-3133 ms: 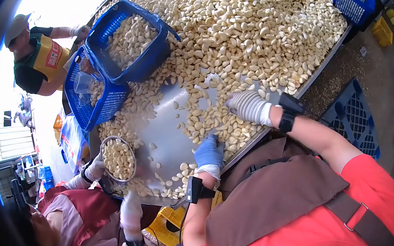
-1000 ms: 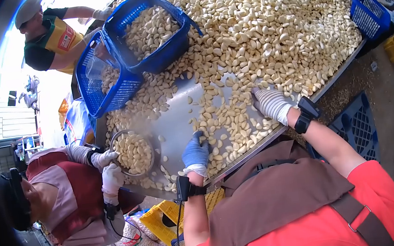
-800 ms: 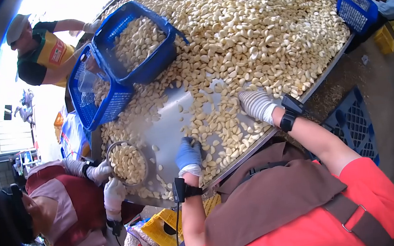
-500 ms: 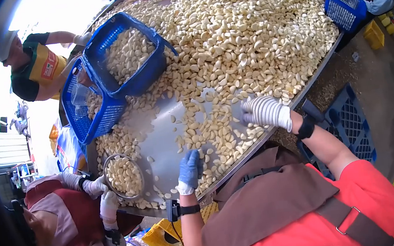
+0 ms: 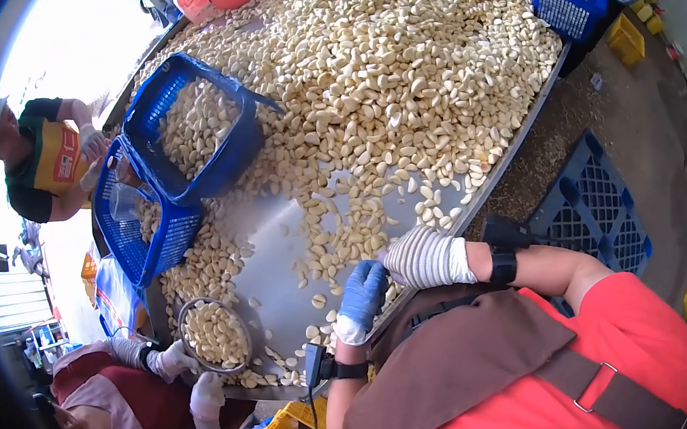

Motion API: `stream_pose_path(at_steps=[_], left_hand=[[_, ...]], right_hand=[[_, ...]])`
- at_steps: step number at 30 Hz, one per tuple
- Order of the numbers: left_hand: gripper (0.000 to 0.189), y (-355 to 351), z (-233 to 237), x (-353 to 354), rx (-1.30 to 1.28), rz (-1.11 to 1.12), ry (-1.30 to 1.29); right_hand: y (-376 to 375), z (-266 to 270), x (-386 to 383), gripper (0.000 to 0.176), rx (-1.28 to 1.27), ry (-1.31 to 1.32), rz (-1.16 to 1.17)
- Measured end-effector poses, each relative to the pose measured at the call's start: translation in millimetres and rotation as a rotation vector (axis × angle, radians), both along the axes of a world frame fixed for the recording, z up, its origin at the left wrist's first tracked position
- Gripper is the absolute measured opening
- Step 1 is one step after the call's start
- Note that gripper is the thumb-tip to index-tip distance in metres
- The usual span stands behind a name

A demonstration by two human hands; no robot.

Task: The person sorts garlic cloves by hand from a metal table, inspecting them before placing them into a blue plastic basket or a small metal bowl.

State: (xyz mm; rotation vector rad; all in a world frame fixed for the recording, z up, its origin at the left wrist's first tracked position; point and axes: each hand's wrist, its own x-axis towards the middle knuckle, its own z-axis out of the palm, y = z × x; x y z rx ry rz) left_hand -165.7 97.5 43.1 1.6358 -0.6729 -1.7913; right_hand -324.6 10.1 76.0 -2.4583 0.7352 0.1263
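Peeled garlic cloves (image 5: 393, 56) cover most of the metal table (image 5: 273, 227). My left hand (image 5: 362, 299), in a blue glove with a white cuff, is at the near table edge with its fingers curled together. My right hand (image 5: 429, 257), in a white ribbed glove, meets it there, fingers also closed and pointing left. The fingertips of both hands come together. Whatever lies between them, if anything, is hidden. Loose cloves lie just beyond and to the left of my hands.
Two blue baskets (image 5: 247, 145) holding cloves stand at the left; another blue basket (image 5: 569, 2) is at the far right. A co-worker's gloved hand (image 5: 175, 361) is by a round sieve (image 5: 246, 344) of cloves. A blue pallet (image 5: 589, 212) lies on the floor.
My right hand has moved left and toward me from the cloves to meet my left hand. My left hand has shifted slightly right. The view has shifted, and the far-left co-worker's hands have come together.
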Motion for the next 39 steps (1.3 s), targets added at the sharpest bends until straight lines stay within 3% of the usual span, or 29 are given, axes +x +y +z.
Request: stream_pose_path(at_steps=[3,5,8,11,14,16,17,18,19,21,23,24,25,27,30,31,32,33,34,35,37,39], left_hand=[[0.027,4,-25,0,-0.086,-0.097,-0.058],[0.028,5,-19,-8,-0.380,-0.207,-0.326],[0.027,0,4,-17,-0.433,-0.243,-0.437],[0.026,-9,32,-29,-0.534,-0.298,-0.512],[0.027,-15,26,-30,-0.526,-0.261,-0.514],[0.029,-23,8,-11,-0.453,-0.045,-0.558],[0.031,-27,4,8,-0.361,0.060,-0.622],[0.033,-27,2,23,-0.307,0.062,-0.757],[0.035,-28,0,31,-0.254,0.067,-0.889],[0.037,-32,-19,22,-0.278,0.018,-0.764],[0.037,-37,-10,-7,-0.402,-0.163,-0.658],[0.037,-38,-22,-24,-0.399,-0.241,-0.539],[0.044,-41,-29,-41,-0.454,-0.414,-0.670],[0.058,-38,-30,-54,-0.402,-0.694,-0.847],[0.069,-19,-40,-13,-0.164,-0.647,-1.041],[0.066,-1,-59,20,-0.214,-0.423,-0.935],[0.063,5,-55,43,-0.135,-0.378,-1.103],[0.061,17,-58,76,-0.207,-0.209,-0.999],[0.063,28,-64,103,-0.106,-0.083,-1.065],[0.065,25,-30,112,0.164,0.031,-1.020],[0.064,32,-30,132,0.085,0.091,-1.205],[0.058,18,-23,108,0.036,0.056,-1.073]], right_hand=[[0,10,-6,0.020,0.036,0.033,0.000],[-2,17,-10,0.023,0.031,0.039,-0.016],[-11,23,-21,0.023,0.236,-0.001,-0.096],[-10,9,-45,0.017,0.356,-0.281,-0.230],[-11,6,-76,0.017,0.499,-0.295,-0.267],[-18,12,-117,0.023,0.474,-0.075,-0.140],[-22,26,-135,0.029,0.512,0.353,-0.121],[-22,37,-141,0.035,0.384,0.733,-0.097],[-22,44,-149,0.035,0.270,0.925,-0.049],[-26,37,-155,0.035,0.125,0.790,-0.149],[-36,32,-129,0.029,-0.022,0.323,-0.302],[-44,25,-107,0.028,-0.071,0.209,-0.326],[-53,16,-84,0.027,-0.120,0.092,-0.350],[-73,-12,-47,0.021,-0.115,0.180,-0.246],[-84,-48,-30,0.019,-0.180,0.246,-0.176],[-83,-59,-28,0.019,-0.167,0.242,-0.170],[-84,-66,-28,0.019,-0.182,0.223,-0.216],[-86,-73,-27,0.019,-0.203,0.203,-0.260],[-87,-80,-27,0.019,-0.236,0.186,-0.261],[-86,-77,-24,0.019,-0.233,0.184,-0.257],[-84,-64,-20,0.021,-0.225,0.260,-0.238],[-80,-65,-20,0.021,-0.222,0.257,-0.231]])
